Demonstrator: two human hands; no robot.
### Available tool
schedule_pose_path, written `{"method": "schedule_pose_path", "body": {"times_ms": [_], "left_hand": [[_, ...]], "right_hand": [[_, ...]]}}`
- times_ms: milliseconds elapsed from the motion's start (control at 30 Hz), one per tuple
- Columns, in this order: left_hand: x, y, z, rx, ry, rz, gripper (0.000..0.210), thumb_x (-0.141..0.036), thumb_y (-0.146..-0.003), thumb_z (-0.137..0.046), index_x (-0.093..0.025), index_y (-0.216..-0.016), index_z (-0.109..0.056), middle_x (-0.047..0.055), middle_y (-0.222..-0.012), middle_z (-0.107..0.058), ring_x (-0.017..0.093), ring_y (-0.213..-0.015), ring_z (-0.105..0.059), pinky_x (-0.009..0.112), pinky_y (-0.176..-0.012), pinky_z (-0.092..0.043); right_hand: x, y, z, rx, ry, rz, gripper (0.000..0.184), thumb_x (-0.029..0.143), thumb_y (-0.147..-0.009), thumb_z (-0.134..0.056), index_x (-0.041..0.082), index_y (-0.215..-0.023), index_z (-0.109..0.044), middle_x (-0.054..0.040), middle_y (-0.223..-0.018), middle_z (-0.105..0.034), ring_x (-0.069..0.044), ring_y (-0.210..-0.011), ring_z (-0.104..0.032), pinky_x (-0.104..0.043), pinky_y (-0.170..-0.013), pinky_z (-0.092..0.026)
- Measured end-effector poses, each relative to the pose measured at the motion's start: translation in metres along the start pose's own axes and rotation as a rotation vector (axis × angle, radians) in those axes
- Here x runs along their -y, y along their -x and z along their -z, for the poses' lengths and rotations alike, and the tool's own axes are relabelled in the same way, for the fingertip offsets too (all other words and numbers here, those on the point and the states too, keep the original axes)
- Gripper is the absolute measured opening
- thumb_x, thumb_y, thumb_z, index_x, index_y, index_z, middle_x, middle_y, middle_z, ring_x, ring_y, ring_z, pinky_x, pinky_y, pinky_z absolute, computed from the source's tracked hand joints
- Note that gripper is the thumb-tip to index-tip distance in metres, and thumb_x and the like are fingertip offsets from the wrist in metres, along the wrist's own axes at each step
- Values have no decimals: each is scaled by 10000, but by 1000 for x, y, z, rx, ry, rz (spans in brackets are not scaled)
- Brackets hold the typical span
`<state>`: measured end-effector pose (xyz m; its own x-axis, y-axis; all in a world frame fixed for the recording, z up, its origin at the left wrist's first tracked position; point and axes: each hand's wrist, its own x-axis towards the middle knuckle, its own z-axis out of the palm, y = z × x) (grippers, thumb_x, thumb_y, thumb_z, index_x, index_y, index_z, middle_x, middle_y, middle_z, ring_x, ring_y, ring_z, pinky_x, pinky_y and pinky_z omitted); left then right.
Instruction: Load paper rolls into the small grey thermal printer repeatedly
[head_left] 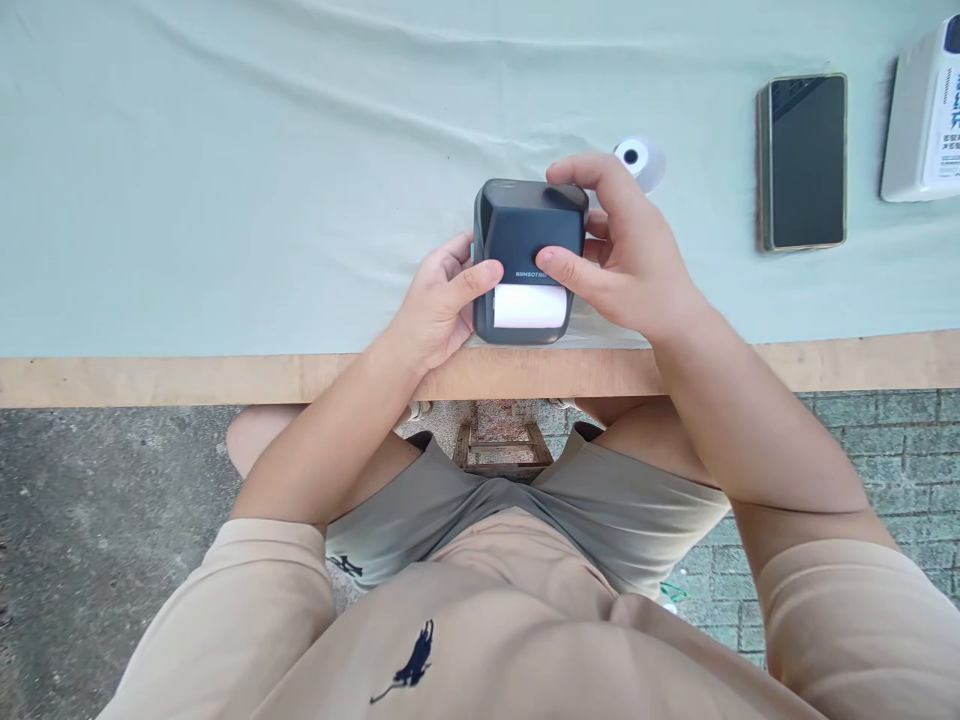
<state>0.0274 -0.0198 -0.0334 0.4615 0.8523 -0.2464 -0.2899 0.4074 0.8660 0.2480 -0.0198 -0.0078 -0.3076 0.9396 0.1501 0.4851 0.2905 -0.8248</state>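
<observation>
A dark label printer (pixel 531 232) marked NIIMBOT is held between my two hands over the table's near edge. White label paper (pixel 530 306) shows at its lower front. My left hand (pixel 444 298) grips the printer's left side, thumb on the front and fingers partly hidden behind it. On the right side, my right hand (pixel 626 245) has its thumb on the front face and its index finger at the top right corner; the other fingers curl behind. Just past that hand lies a small white roll (pixel 631 157) with a dark core.
A phone-like device (pixel 808 160) with a dark screen lies to the right. Beyond it, at the frame's edge, is a white box-shaped container (pixel 921 120) with a printed label. Pale green cloth (pixel 262 180) covers the table, with a bare wooden edge (pixel 150 381) nearest me.
</observation>
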Motion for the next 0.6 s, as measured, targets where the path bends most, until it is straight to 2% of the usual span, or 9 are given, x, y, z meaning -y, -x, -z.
{"method": "schedule_pose_path", "body": {"times_ms": [167,300,500,600], "left_hand": [[-2,3,1,-1,-6,1,590,-651,-730,-911,-261,-1116,-694,70,-1277,-816,395,-1415,-686,495,-1028,-690],[-2,3,2,12,-24,-2,603,-668,-730,-904,-264,-1129,-701,73,-1268,-815,401,-1427,-677,506,-1019,-692],[-1,1,1,-19,8,-5,616,-587,-696,-948,-256,-1141,-680,83,-1265,-816,404,-1410,-689,509,-1044,-683],[0,-1,0,-30,47,0,503,-628,-782,-847,-245,-1071,-697,74,-1229,-823,394,-1443,-666,503,-1075,-676]], "right_hand": [[0,0,1,7,-1,-7,529,529,-985,-710,362,-1460,-550,-88,-1504,-617,-309,-1211,-710,-458,-900,-691],[0,1,1,2,-6,11,529,553,-975,-723,371,-1438,-544,-74,-1532,-595,-293,-1205,-710,-431,-869,-699],[-5,3,-1,-4,30,41,521,561,-1008,-683,369,-1463,-517,-78,-1508,-601,-288,-1239,-688,-434,-893,-693],[-7,4,-3,-13,55,46,506,548,-1024,-657,366,-1472,-511,-81,-1505,-601,-290,-1255,-680,-432,-896,-691]]}}
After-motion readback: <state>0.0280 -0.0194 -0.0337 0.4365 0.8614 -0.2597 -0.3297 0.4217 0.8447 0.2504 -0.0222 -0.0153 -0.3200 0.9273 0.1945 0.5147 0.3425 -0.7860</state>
